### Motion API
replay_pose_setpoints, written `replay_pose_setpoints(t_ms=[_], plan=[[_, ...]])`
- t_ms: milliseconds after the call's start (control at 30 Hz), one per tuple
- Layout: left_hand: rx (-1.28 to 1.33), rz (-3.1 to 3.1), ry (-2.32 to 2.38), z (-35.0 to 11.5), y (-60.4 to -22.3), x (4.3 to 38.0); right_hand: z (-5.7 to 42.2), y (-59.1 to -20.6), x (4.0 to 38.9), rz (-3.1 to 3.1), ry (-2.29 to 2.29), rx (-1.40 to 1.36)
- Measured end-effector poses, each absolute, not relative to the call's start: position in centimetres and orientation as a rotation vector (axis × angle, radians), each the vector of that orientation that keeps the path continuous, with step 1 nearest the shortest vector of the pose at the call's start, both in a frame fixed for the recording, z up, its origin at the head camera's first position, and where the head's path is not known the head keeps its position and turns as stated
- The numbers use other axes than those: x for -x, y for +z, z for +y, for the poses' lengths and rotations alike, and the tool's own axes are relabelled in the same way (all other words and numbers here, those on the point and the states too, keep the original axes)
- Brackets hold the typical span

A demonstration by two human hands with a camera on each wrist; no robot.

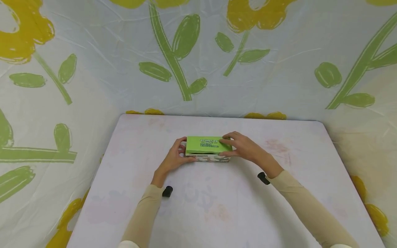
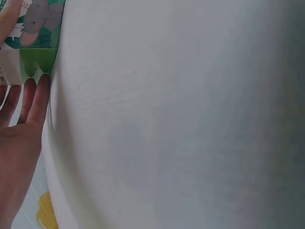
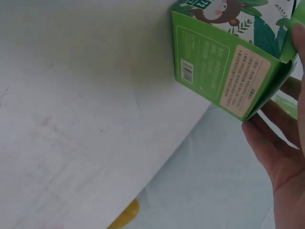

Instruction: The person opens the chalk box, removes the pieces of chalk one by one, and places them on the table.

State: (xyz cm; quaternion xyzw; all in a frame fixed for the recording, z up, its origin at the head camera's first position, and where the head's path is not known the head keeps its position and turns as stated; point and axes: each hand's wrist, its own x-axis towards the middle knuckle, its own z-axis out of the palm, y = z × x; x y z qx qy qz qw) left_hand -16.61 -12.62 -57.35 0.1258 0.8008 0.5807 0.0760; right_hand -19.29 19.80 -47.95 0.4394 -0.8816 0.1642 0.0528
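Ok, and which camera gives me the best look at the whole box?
The head view: the box sits fully in frame, only partly covered. The left wrist view catches only part of it, with a grey animal picture, in the upper-left corner. The right wrist view shows its end and barcode close up but crops the long side.

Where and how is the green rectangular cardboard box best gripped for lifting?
Probably by both short end walls, coming from left and right at once. The box lies with its long side running left to right, so its ends face outward. I'd avoid the green cardboard lid: its near edge gapes slightly.
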Motion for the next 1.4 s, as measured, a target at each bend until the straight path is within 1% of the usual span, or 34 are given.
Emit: replay_pose_setpoints(t_ms=[233, 400, 733, 1067, 1400], plan=[[-0.425, 2.382, 1.784, -12.6, -57.3, 16.9, 19.7, -47.6, 19.4, -2.701, 0.435, -1.358], [-0.442, 2.404, 1.733, -12.7, -57.2, 16.9, 19.7, -47.7, 19.5, -2.709, 0.384, -1.371], [-0.504, 2.415, 1.642, -13.0, -56.9, 17.2, 19.0, -46.3, 20.0, -2.806, 0.333, -1.425], [-0.531, 2.429, 1.669, -13.0, -57.4, 17.5, 18.6, -45.1, 20.5, -2.931, 0.401, -1.432], [-0.543, 2.435, 1.639, -13.0, -57.2, 17.5, 18.9, -45.1, 21.2, -2.966, 0.469, -1.445]])
